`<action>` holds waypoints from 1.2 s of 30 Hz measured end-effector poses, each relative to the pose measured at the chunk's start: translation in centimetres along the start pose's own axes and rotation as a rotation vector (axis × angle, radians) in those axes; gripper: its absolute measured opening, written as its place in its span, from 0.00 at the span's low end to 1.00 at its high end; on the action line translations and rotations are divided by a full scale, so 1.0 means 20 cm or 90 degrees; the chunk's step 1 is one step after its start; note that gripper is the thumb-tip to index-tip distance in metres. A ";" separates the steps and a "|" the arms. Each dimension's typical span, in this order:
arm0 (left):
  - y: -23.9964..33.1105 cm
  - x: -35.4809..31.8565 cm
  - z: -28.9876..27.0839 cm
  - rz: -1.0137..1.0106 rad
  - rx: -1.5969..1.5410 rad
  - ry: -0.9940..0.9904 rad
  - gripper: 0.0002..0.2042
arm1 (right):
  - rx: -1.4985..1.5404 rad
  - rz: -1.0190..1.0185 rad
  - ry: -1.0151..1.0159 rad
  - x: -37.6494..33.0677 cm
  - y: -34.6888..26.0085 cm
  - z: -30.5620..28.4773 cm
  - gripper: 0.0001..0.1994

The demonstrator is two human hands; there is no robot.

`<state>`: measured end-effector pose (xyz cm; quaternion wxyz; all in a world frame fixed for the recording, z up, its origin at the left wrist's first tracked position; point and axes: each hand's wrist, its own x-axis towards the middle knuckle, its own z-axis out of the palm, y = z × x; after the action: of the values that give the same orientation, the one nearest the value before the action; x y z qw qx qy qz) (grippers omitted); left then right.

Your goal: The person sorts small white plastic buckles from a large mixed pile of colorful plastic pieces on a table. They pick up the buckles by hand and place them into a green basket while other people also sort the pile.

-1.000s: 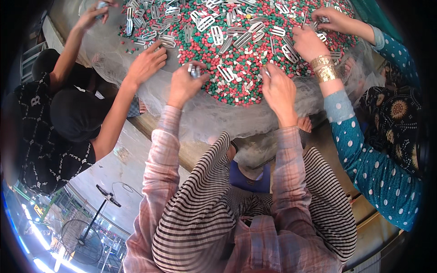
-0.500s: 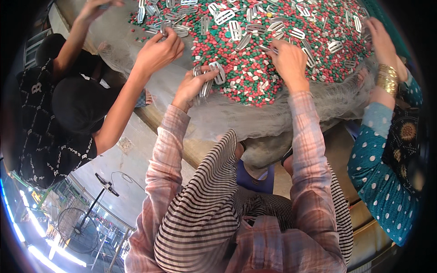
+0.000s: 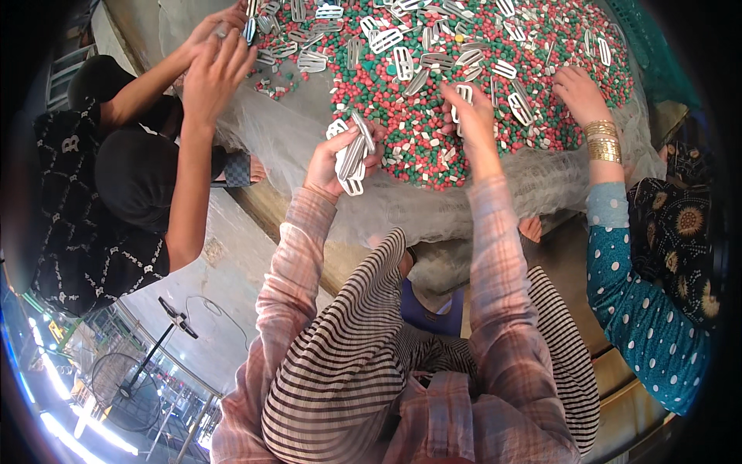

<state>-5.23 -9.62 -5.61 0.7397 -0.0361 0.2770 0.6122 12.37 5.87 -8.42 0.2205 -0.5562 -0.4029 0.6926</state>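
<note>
a wide table [image 3: 309,85] draped in pale netting [image 3: 479,197] filled the upper view, heaped with a pile of small red, green and white pellets [image 3: 410,116]; flat white plastic frames [image 3: 402,62] lay scattered across the heap. a co-worker in black [image 3: 85,201] sat on the left, both hands [image 3: 212,58] raised at the table's near-left corner, fingers pinched on a frame. another co-worker in a dotted teal sleeve [image 3: 626,294] sat on the right, a bangled hand [image 3: 580,93] flat on the pellets. a floor fan [image 3: 127,379] stood at lower left. the person's own plaid sleeves [image 3: 286,286] rose from the lower edge over a striped garment [image 3: 348,363]. the left hand [image 3: 340,158] was closed around a small bundle of white frames [image 3: 352,158], held just above the netting at the pile's near edge. the right hand [image 3: 471,116] rested on the pellets, fingers curled at a single frame [image 3: 464,93]; could not tell whether it was gripped.
</note>
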 end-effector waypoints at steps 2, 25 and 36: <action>-0.01 0.01 0.01 0.033 -0.017 -0.059 0.10 | -0.250 -0.121 0.117 0.05 0.02 0.11 0.20; -0.10 0.14 0.35 0.092 0.578 0.283 0.21 | 0.416 0.001 -0.274 -0.17 0.09 0.16 0.22; -0.13 0.05 0.49 0.022 0.288 0.252 0.39 | 0.527 0.123 -0.285 -0.20 0.20 0.21 0.19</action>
<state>0.90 -5.60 1.39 0.6503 0.0157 0.5457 0.5283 10.14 -0.82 -9.06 0.2656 -0.2938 -0.0775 0.9149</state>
